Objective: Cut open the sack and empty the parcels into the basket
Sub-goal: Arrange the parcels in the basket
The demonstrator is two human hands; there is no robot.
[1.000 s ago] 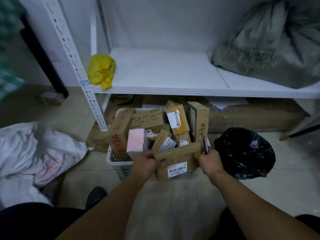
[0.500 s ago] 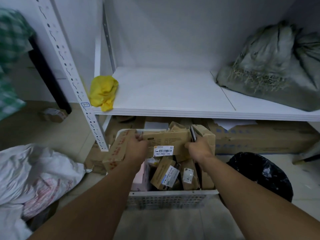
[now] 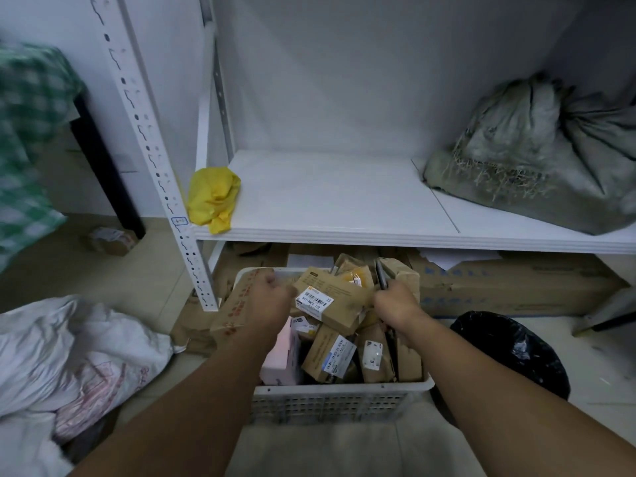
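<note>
You held a labelled parcel [image 3: 330, 301] tilted over the white basket [image 3: 344, 397], just above the other parcels [image 3: 330, 356] piled inside. Your left hand [image 3: 272, 297] gripped its left end. Your right hand [image 3: 395, 301] gripped the right end, with a slim dark tool [image 3: 381, 277] clamped in the same fist and sticking up. The basket stood on the floor, its far side under the white shelf [image 3: 327, 201]. The white sack [image 3: 79, 356] lay crumpled on the floor to your left, apart from the basket. A black bag [image 3: 512, 352] sat just beside the basket's right wall.
</note>
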